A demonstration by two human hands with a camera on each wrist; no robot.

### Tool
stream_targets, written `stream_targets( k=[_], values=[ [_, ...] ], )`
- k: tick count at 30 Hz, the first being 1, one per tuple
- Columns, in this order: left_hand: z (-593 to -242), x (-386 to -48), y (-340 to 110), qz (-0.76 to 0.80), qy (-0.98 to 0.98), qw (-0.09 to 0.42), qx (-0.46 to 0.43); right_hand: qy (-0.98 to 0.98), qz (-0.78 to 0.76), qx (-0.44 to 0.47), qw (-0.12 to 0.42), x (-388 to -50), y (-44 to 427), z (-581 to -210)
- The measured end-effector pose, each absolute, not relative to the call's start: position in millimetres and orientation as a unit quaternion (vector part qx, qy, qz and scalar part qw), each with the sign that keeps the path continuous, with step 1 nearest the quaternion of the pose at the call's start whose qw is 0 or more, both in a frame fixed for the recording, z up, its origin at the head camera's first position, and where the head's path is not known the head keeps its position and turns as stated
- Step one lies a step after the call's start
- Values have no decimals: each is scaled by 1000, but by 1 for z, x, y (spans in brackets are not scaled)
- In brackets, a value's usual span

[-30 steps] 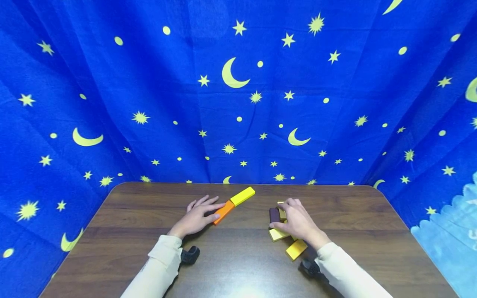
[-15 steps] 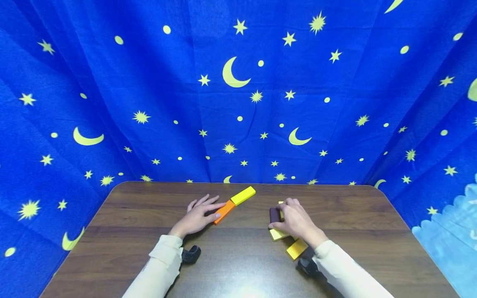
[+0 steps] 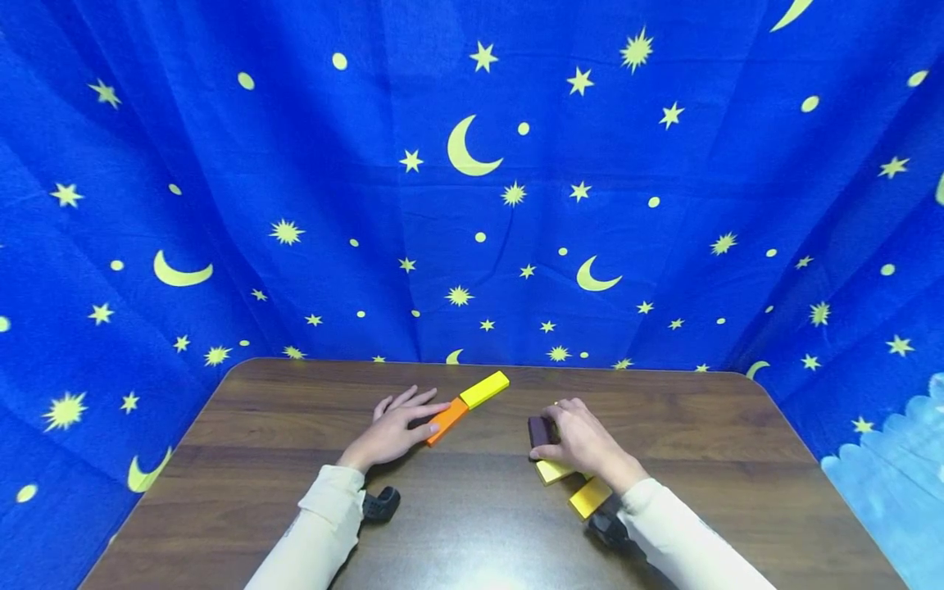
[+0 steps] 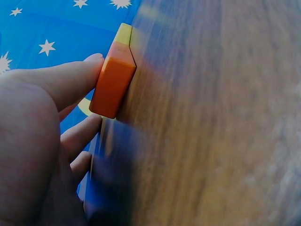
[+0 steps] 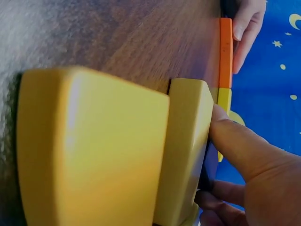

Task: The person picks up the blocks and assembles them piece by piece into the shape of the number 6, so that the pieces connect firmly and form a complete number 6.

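Left hand [image 3: 391,432] loosely touching orange block [image 3: 448,421]; right hand [image 3: 586,442] pinching brown block [image 3: 539,433]. Likely picking step; next calls for steady grip.

Person, bare hands, long sleeves in off-white or cream. Left sleeve [image 3: 306,533] loose, cloth creased, ending in a slightly fuller cuff [image 3: 337,482] at the wrist. Right sleeve [image 3: 689,537] same colour, matte, soft wrinkles, its edge also at the wrist. Weave too small to tell. Left hand [image 3: 391,433] and right hand [image 3: 586,442] uncovered; a thumbnail [image 5: 239,33] on the left shows in the right wrist view. Black device at each wrist, jutting from the inner side: left device [image 3: 380,505] curved, rounded at the end; right device [image 3: 608,527] dark, chunky, outline partly lost in shadow. Markings on either: cannot tell.
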State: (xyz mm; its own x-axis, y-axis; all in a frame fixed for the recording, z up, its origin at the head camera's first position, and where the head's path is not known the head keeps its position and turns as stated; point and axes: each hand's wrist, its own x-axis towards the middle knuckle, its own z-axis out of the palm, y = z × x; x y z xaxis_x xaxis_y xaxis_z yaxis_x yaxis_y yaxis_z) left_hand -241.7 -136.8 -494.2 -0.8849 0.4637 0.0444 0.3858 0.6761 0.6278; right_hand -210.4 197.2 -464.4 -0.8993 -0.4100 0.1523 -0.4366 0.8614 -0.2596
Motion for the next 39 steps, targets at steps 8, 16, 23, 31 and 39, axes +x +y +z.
stream_targets(
  k=[8,16,23,31,39],
  values=[
    [-495,-243,-137,331,914,62,228,-960,163,223,50,-210,198,-464],
    [-498,-243,-138,332,913,61,230,-956,194,214,53,-209,198,-459],
    [-498,-243,-138,328,914,61,230,-953,216,207,44,-206,196,-454],
    [-498,-243,-138,328,914,62,231,-945,217,235,62,-201,190,-450],
    [-496,-241,-137,336,911,68,229,-945,203,245,75,-195,177,-446]
  ],
)
